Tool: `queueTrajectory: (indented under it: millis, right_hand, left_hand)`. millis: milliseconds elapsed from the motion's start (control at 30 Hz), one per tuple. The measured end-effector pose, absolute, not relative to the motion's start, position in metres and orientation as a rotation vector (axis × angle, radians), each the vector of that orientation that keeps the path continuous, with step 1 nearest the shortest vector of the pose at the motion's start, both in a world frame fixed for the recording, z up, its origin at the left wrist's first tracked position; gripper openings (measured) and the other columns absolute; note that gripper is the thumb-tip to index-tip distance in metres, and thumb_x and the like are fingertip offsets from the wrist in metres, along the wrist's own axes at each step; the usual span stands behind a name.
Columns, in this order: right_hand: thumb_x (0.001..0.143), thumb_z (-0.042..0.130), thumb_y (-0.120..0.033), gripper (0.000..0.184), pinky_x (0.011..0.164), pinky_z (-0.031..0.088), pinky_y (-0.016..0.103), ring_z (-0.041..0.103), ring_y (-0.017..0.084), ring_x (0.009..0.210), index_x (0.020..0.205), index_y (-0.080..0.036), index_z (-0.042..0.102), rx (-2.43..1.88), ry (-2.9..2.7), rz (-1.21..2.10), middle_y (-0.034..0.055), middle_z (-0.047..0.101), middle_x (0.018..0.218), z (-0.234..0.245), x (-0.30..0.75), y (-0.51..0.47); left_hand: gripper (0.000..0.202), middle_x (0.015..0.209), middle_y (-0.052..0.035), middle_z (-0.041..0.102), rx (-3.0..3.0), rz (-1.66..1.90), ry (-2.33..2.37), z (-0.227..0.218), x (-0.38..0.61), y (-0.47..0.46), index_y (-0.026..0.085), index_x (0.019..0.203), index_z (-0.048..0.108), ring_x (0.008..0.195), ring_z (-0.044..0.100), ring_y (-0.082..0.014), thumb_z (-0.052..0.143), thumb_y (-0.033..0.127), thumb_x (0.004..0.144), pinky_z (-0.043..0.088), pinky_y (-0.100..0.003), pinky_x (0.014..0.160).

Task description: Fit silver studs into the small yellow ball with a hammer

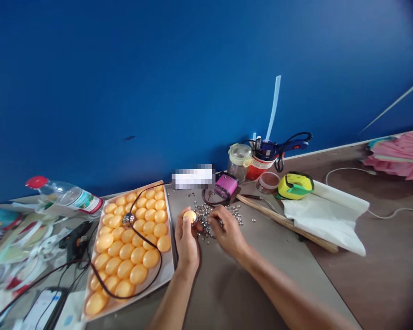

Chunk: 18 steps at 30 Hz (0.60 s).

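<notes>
My left hand [187, 247] is closed around a glossy yellow-orange ball [190, 217], its thumb lying against the near side. Just right of it, a loose pile of small silver beads [206, 211] is spread over the grey table. My right hand [227, 231] is over this pile, thumb and fingers pinched together; what sits between the fingertips is hidden. To the left, a shallow white-edged tray [172, 256] holds many similar balls in rows. One ball among them is covered in silver beads [128, 219].
A black cable [115, 297] loops across the tray. Left are a plastic bottle [69, 197], a glue gun [75, 240] and a phone [43, 309]. Behind the beads stand a purple device [226, 185], a jar [240, 162] and red cups [256, 168]. A wooden stick [289, 223] and yellow tape dispenser [298, 185] lie right.
</notes>
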State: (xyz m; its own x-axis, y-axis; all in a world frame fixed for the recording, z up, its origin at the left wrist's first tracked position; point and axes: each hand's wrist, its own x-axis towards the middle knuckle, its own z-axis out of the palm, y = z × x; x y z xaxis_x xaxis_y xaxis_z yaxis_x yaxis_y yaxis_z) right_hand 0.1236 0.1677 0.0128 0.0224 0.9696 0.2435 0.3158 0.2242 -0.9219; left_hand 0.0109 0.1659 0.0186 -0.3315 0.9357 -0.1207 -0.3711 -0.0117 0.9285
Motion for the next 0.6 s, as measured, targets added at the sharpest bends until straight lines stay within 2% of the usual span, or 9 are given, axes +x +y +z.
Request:
queueTrajectory:
  millis: [67,200,333,433,600]
  right_hand:
    - [0.082,0.048,-0.021,0.01,0.075,0.036,0.032,0.049,0.019,0.084,0.083,-0.018,0.058,-1.408,-1.73,0.586,0.0063,0.057,0.085,0.0121,0.1245,0.1655]
    - [0.081,0.055,-0.027,0.017,0.08,0.033,0.035,0.046,0.023,0.092,0.095,-0.02,0.06,-1.547,-2.043,0.345,0.0097,0.056,0.1,0.0112,0.1205,0.161]
    - [0.083,0.052,-0.024,0.009,0.078,0.03,0.033,0.045,0.021,0.086,0.084,-0.02,0.061,-1.583,-2.104,0.337,0.0071,0.057,0.089,0.0099,0.1187,0.1599]
    - [0.083,0.051,-0.02,0.01,0.079,0.028,0.033,0.046,0.019,0.08,0.076,-0.02,0.059,-1.585,-2.065,0.366,0.0049,0.058,0.08,0.0083,0.1197,0.1614]
    - [0.085,0.049,-0.02,0.014,0.08,0.027,0.032,0.046,0.017,0.08,0.075,-0.019,0.058,-1.571,-1.933,0.399,0.003,0.059,0.08,0.009,0.1204,0.1633]
  left_hand:
    - [0.034,0.073,0.0002,0.059,0.662,1.568,1.17,0.0203,0.0112,0.1658,0.018,0.103,0.058,0.054,0.049,-0.0075,0.059,0.041,0.077,0.042,-0.021,0.055]
    - [0.033,0.073,0.0003,0.057,0.655,1.564,1.158,0.0223,0.0129,0.1649,0.018,0.104,0.056,0.054,0.049,-0.0066,0.056,0.041,0.079,0.041,-0.019,0.055]
    - [0.035,0.075,-0.0004,0.058,0.653,1.547,1.172,0.0221,0.0136,0.1646,0.017,0.102,0.057,0.054,0.049,-0.0065,0.056,0.042,0.079,0.041,-0.019,0.055]
    - [0.035,0.074,-0.0002,0.057,0.663,1.54,1.186,0.0208,0.0137,0.1647,0.017,0.103,0.057,0.054,0.049,-0.0067,0.056,0.042,0.079,0.041,-0.019,0.055]
    - [0.035,0.07,0.0005,0.057,0.659,1.546,1.189,0.0183,0.0137,0.1651,0.016,0.103,0.057,0.054,0.049,-0.0073,0.056,0.042,0.079,0.042,-0.021,0.056]
